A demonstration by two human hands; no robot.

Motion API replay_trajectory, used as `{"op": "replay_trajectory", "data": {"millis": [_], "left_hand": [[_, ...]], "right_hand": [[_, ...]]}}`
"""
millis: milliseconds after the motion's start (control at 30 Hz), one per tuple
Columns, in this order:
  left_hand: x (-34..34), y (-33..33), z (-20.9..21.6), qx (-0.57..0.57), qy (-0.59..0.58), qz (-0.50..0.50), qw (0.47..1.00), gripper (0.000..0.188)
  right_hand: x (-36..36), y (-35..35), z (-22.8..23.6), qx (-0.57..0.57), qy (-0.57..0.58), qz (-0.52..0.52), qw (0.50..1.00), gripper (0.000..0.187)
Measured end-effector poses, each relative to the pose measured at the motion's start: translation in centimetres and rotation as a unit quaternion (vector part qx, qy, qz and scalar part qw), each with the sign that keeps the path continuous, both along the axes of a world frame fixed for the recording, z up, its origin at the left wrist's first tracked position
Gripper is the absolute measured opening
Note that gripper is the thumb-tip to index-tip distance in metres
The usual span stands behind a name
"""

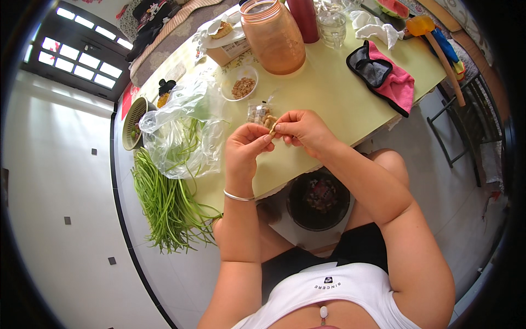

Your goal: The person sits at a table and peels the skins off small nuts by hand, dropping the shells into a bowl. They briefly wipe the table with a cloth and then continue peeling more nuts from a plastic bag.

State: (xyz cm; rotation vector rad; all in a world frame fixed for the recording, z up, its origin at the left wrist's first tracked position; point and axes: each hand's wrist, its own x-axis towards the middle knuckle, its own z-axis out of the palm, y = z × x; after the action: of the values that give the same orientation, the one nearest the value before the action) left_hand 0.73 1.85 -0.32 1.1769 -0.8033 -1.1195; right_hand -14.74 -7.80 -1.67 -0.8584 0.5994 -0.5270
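Observation:
Over the near edge of the yellow table [339,104], my two hands meet fingertip to fingertip. Between the thumb and fingers of my left hand [244,147] is one end of a tan peanut in its shell [272,129]. My right hand [307,131] pinches its other end; the fingers partly cover it. Just beyond lies a small clear packet [256,112] with unshelled peanuts [268,120] at its side. A white bowl [225,90] farther back holds brown shelled kernels [243,88].
At left, green stalks [164,203] overhang the table beside a clear plastic bag [175,142] and a green basket [130,129]. A large jar [274,41], a glass [332,30] and a pink-grey cloth [392,82] stand or lie farther back. Between my legs is a dark bucket [298,214].

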Motion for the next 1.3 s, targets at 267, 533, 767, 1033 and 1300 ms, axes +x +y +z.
{"op": "replay_trajectory", "data": {"millis": [267,533,767,1033,1300], "left_hand": [[-1.6,0.0,0.6,-0.035,-0.159,0.039,0.986,0.025],[-1.2,0.0,-0.1,-0.049,-0.306,0.034,0.95,0.021],[-2.0,0.0,0.4,-0.038,-0.271,0.062,0.96,0.016],[0.0,0.9,1.8,0.125,-0.232,-0.044,0.964,0.015],[-1.3,0.3,0.8,0.053,-0.442,0.006,0.895,0.019]], "right_hand": [[0.3,0.1,-0.7,-0.028,-0.01,0.011,0.999,0.012],[0.7,-0.2,-1.8,0.001,-0.01,0.041,0.999,0.011],[0.0,-0.5,-0.7,-0.09,0.001,0.081,0.993,0.01],[-2.1,-3.6,0.5,-0.095,0.062,0.092,0.989,0.018],[-1.7,-3.8,0.3,0.111,-0.028,0.058,0.992,0.035]]}}
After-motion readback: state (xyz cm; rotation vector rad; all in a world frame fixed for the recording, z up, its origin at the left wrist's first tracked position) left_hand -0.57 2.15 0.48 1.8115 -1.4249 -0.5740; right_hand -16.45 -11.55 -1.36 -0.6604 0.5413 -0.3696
